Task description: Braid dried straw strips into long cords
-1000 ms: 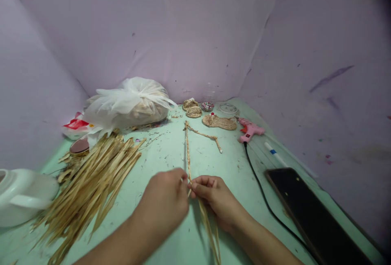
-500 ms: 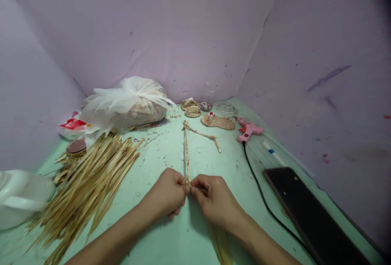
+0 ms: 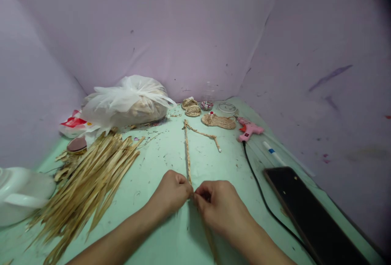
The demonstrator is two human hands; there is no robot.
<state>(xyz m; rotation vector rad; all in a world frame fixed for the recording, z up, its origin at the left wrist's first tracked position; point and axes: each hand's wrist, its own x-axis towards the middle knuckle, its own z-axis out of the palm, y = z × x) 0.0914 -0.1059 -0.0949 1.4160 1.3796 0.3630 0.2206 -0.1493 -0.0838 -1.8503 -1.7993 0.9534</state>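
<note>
A thin braided cord [image 3: 187,151] of straw-coloured dried fibre runs from the middle of the green table down to my hands. My left hand [image 3: 174,189] pinches its near end. Beside it, my right hand [image 3: 218,204] is closed with thumb and forefinger on a loose fibre strand [image 3: 210,242], which trails below towards me. The fingertips of both hands almost meet. From the cord's far end a second, bent length of braid [image 3: 203,134] lies off to the right.
Dried leaf strips [image 3: 91,183] lie left, near a white jug [image 3: 21,196] and a tied plastic bag [image 3: 131,98]. Farther back are a woven sole [image 3: 218,121] and beads [image 3: 207,105]. On the right are a pink glue gun [image 3: 249,129], its black cable [image 3: 259,191] and a phone [image 3: 314,220].
My right hand has shifted slightly down and right, and the trailing strand has swung left. My left hand stays at the braid's end, its fingers turned a little.
</note>
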